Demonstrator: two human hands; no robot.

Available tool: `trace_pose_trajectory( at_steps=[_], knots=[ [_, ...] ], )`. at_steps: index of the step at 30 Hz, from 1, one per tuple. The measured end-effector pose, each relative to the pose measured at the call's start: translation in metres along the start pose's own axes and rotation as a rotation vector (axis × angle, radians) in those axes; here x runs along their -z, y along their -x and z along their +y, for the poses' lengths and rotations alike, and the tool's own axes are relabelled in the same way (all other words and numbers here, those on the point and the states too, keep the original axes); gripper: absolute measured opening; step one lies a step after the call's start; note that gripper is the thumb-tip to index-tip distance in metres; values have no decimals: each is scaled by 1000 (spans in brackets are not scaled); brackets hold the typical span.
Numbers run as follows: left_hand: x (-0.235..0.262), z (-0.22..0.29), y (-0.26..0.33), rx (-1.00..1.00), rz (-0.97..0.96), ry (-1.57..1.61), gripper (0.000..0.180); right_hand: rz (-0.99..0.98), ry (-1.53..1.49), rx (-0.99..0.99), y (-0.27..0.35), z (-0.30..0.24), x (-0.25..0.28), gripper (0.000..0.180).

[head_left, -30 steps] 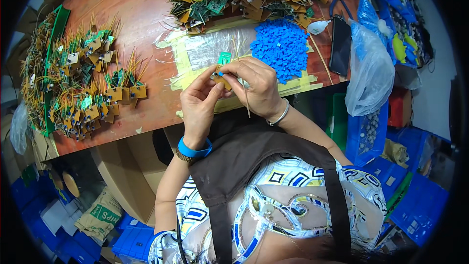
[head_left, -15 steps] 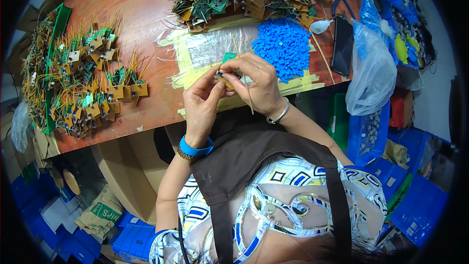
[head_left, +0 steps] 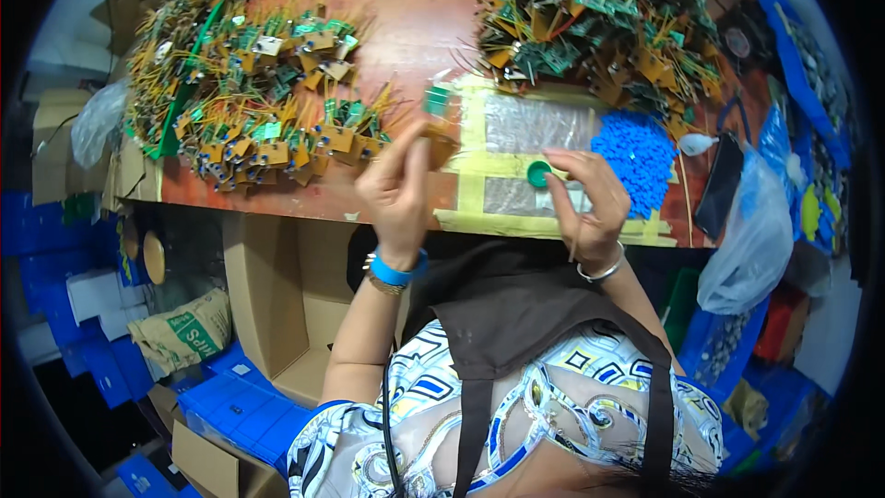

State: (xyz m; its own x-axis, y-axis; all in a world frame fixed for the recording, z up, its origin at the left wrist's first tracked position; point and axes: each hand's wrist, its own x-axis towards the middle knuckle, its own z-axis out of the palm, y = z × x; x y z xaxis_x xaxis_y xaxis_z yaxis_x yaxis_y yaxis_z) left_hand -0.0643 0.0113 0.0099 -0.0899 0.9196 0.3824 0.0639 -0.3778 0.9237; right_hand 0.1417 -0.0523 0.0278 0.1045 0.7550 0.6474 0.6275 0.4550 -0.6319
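Observation:
My left hand [head_left: 398, 186] is closed, pinching a small brown circuit board [head_left: 439, 142] at its edge. A small green board [head_left: 437, 100] shows just beyond the fingertips, and motion blurs the held piece. To the right, my right hand [head_left: 590, 194] is curled with thumb and forefinger apart beside a small round green cap [head_left: 538, 174]. The short end of a thin stick [head_left: 576, 247] sticks out below that hand, gripped in its fingers; the rest of it is hidden. Past the right hand lies a heap of small blue plastic parts [head_left: 636, 161].
Piles of wired brown and green boards [head_left: 277, 120] cover the table's left, beside a green divider [head_left: 198, 65]; another pile [head_left: 599, 18] is at the far right. Yellow tape [head_left: 472, 129] frames a clear film sheet. A black phone [head_left: 717, 189] and plastic bag [head_left: 751, 231] sit at right.
My hands have parted: the left went left with the board, the right moved right to the green cap. The view has shifted, so the table appears farther right.

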Motion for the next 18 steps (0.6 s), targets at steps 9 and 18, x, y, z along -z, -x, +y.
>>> trace_pose_trajectory(
  at_steps=[9,18],
  knots=[
    [75,-19,-45,-293,43,-1111,20,-91,-79,-107,12,-2,-7,25],
    [89,-38,-75,129,-238,-913,91,-405,-204,-161,-5,-17,-126,73]
  ],
)
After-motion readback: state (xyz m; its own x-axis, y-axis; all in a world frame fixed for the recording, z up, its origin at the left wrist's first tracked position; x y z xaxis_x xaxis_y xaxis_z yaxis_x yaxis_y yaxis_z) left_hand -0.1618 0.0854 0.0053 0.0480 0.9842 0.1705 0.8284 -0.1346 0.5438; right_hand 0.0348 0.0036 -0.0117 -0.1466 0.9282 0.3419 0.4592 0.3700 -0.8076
